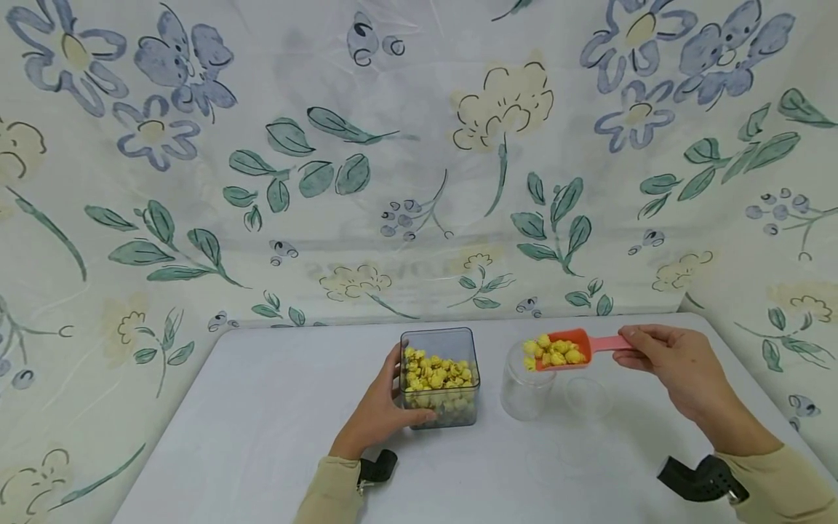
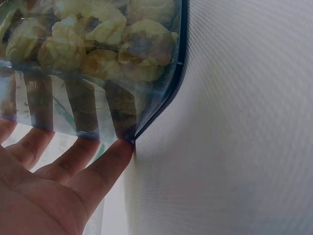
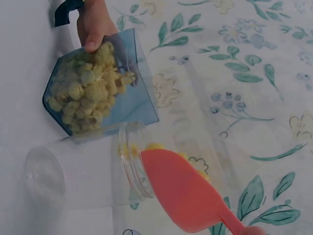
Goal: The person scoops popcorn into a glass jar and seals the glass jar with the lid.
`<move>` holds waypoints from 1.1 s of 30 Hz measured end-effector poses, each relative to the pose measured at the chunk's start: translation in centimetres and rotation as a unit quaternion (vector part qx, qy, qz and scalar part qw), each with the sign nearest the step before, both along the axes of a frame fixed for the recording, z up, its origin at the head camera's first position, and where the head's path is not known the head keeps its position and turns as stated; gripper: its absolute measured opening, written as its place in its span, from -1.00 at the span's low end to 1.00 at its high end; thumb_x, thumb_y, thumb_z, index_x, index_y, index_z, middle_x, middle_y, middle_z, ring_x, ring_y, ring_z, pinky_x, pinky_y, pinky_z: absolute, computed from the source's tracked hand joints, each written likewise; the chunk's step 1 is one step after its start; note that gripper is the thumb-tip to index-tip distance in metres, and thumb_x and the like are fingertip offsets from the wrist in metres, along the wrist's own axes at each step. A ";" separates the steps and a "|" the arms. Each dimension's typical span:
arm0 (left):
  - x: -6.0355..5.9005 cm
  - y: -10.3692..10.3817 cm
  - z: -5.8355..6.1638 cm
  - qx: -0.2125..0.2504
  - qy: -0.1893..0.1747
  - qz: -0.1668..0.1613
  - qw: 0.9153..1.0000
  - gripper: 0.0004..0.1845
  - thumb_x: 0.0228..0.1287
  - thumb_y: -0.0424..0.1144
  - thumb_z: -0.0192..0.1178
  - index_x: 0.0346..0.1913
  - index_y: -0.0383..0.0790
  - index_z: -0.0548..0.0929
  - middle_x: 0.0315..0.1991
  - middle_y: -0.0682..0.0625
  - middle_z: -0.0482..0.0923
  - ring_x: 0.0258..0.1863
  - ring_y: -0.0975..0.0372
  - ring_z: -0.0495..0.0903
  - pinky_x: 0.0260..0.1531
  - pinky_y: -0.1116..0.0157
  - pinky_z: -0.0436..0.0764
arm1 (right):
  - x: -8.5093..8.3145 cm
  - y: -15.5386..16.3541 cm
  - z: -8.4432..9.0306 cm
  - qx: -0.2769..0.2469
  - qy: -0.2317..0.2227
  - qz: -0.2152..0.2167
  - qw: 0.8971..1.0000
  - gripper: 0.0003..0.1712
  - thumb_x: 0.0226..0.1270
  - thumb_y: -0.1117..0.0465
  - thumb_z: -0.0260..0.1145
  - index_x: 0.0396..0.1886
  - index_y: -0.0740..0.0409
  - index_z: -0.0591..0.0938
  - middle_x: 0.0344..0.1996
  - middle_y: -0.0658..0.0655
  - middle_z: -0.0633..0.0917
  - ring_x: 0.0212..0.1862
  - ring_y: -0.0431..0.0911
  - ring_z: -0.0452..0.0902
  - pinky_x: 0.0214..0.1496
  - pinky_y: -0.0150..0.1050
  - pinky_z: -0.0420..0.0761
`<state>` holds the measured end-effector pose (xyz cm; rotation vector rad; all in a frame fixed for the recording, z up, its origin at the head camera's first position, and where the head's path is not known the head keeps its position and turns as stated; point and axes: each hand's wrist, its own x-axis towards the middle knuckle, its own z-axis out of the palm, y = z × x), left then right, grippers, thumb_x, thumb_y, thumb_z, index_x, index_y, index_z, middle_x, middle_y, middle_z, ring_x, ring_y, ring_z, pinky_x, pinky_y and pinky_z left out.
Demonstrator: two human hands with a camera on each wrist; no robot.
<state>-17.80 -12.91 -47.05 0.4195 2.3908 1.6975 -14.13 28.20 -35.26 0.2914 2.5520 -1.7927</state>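
Note:
A clear blue-grey square container (image 1: pixel 439 418) holds yellow popcorn (image 1: pixel 435 372). My left hand (image 1: pixel 380 407) grips its left side, thumb across the front and fingers behind; the left wrist view shows those fingers (image 2: pixel 105 171) against its wall. A red scoop (image 1: pixel 583 342) heaped with popcorn is pinched by its pink handle in my right hand (image 1: pixel 677 367). The scoop's front end is over the mouth of a clear jar (image 1: pixel 524 399). In the right wrist view, the scoop (image 3: pixel 183 193) is at the jar's threaded rim (image 3: pixel 134 161). No popcorn shows in the jar's body.
A clear round lid (image 1: pixel 588 397) lies on the white table (image 1: pixel 262 422) to the right of the jar. A flower-patterned curtain (image 1: pixel 406 167) hangs behind the table and at both sides. Black wrist cameras (image 1: pixel 703 479) sit on both forearms.

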 end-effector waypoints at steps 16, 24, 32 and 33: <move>0.0 0.0 0.0 0.002 0.000 0.000 1.000 0.32 -0.01 -0.14 0.61 0.64 -0.04 -0.16 0.56 -0.15 0.05 0.51 -0.08 0.11 0.40 -0.09 0.32 | 0.0 0.3 0.6 0.031 0.032 0.012 0.999 -0.38 0.59 0.11 0.15 0.27 0.64 0.41 -0.29 0.03 0.75 -0.34 -0.26 0.74 -0.17 -0.46 0.69; -0.1 0.0 -0.3 -0.009 -0.001 0.002 1.000 0.33 0.00 -0.12 0.61 0.64 -0.05 -0.19 0.56 -0.21 0.03 0.49 -0.17 0.14 0.38 -0.09 0.35 | 0.1 0.1 1.1 0.065 0.037 0.021 0.997 -0.41 0.59 0.11 0.15 0.25 0.62 0.45 -0.26 0.12 0.75 -0.34 -0.25 0.74 -0.19 -0.46 0.70; 0.0 -0.1 -0.2 -0.013 -0.006 0.003 1.000 0.34 -0.01 -0.11 0.61 0.64 -0.07 -0.20 0.57 -0.24 0.00 0.50 -0.19 0.12 0.38 -0.09 0.35 | 0.3 -0.1 1.7 0.091 0.060 0.030 0.994 -0.47 0.59 0.15 0.16 0.18 0.63 0.50 -0.25 0.29 0.76 -0.35 -0.21 0.76 -0.21 -0.37 0.73; 0.0 -0.1 -0.2 -0.012 -0.006 0.003 1.000 0.34 -0.01 -0.11 0.61 0.64 -0.07 -0.20 0.57 -0.24 0.00 0.49 -0.19 0.12 0.38 -0.09 0.36 | 0.3 -0.1 1.8 0.099 0.059 0.030 0.993 -0.47 0.59 0.15 0.16 0.18 0.62 0.50 -0.25 0.31 0.76 -0.35 -0.20 0.76 -0.21 -0.37 0.73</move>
